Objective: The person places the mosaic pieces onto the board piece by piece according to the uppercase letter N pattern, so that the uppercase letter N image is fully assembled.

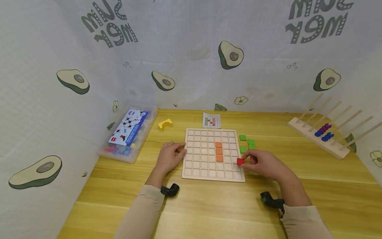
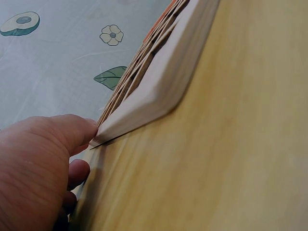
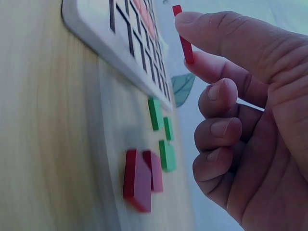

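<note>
A pale wooden grid board lies flat with orange tiles in one column. My left hand touches the board's left edge with its fingertips; in the left wrist view the hand rests at the board's corner. Between thumb and index finger, my right hand pinches a red tile over the board's right edge. The right wrist view shows the hand holding that tile edge-on, other fingers curled. Green tiles lie right of the board; red pieces show near them.
A small printed grid card lies behind the board. Back left are a yellow arch block and a clear box with a printed sheet. A wooden peg rack with blue and purple beads stands at the right.
</note>
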Motion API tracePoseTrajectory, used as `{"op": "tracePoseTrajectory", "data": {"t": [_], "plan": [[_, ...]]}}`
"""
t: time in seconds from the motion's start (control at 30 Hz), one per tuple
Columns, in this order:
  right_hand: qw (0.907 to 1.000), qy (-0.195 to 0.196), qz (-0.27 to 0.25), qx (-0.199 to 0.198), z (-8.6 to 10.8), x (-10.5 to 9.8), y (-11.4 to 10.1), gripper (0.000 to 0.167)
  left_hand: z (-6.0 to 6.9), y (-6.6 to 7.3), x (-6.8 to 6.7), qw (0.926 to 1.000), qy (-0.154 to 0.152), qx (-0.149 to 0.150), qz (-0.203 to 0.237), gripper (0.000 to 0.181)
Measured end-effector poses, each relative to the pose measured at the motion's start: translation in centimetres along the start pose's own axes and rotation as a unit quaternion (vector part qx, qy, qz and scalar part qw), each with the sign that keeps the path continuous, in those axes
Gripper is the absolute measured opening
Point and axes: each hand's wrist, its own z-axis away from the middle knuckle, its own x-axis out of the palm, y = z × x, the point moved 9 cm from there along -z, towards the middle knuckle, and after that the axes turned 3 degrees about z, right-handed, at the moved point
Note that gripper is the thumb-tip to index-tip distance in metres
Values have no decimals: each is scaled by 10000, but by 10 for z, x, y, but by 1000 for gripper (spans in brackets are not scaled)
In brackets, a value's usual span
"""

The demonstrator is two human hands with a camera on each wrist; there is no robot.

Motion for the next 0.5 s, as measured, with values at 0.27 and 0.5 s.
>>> {"op": "tracePoseTrajectory", "data": {"t": [0.27, 0.5], "plan": [[9995, -240, -65, -191, -9, 11, -18, 25, 0, 2, -1, 10000, 7, 34, 20, 35], [9980, -469, -134, -404, -18, 28, -32, 22, 1, 3, -2, 10000, 17, 71, 13, 34]]}}
